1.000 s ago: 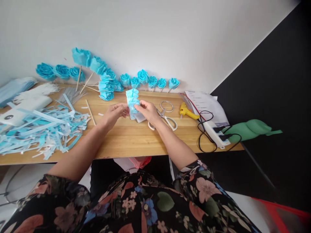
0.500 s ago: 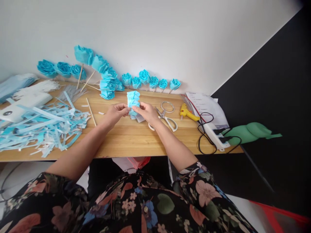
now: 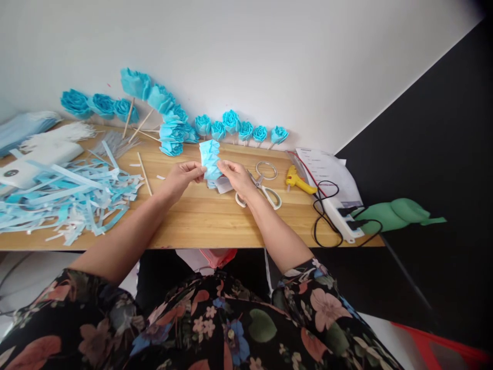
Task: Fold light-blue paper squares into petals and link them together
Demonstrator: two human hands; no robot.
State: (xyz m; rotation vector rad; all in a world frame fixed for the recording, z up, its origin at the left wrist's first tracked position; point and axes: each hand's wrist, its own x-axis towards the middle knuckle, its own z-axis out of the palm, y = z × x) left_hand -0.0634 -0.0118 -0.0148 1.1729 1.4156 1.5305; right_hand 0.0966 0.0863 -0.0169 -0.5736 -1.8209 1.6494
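Note:
Between my two hands is a light blue folded strip with a pleated, zigzag look, held upright over the wooden table. My left hand pinches its left edge between thumb and fingers. The right edge is pinched by my right hand. Just below the strip, a small pale piece is partly hidden by my right fingers. Scissors with white handles lie right beside my right hand, partly covered by it.
Blue flowers on sticks lean along the wall. A heap of blue and white strips covers the left side, near a loose stick. To the right are a yellow glue gun, paper sheets, a power strip and black cables.
The folded strip has turned a little and shows more of its pleated face. My right thumb has shifted from across its front to its right edge.

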